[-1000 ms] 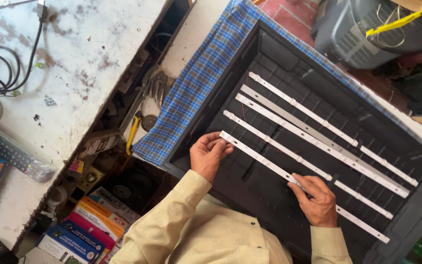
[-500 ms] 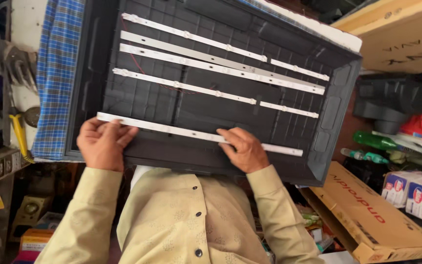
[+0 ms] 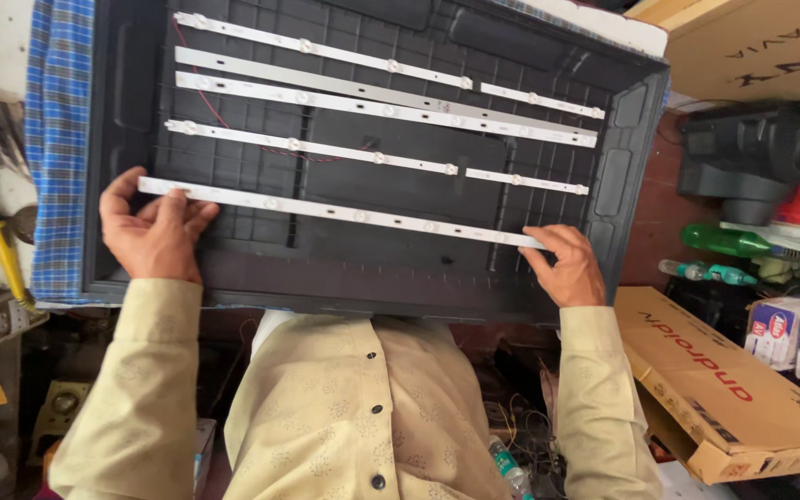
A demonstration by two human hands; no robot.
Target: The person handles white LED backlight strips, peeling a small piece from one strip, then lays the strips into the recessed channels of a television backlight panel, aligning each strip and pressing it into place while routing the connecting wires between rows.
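A long white light strip (image 3: 344,213) lies across the near part of a shallow black panel tray (image 3: 622,185), and both hands are on it. The left hand (image 3: 155,236) presses the strip's left end with its fingers (image 3: 173,199) spread flat on top, not curled round it. The right hand (image 3: 567,264) holds the other end, fingers (image 3: 548,243) bent over the tip in a light pinch.

Farther into the tray from this strip, four more white strips (image 3: 372,102) already lie in rows, with a thin red wire (image 3: 233,125) running between them near the left. So most rows look seated, and this nearest one seems to be the last, held in line but perhaps not fixed.

The tray rests on a blue checked cloth (image 3: 53,139) covering the worktop. To the tray's right sit a flat cardboard box (image 3: 724,389) and a green bottle (image 3: 724,241).
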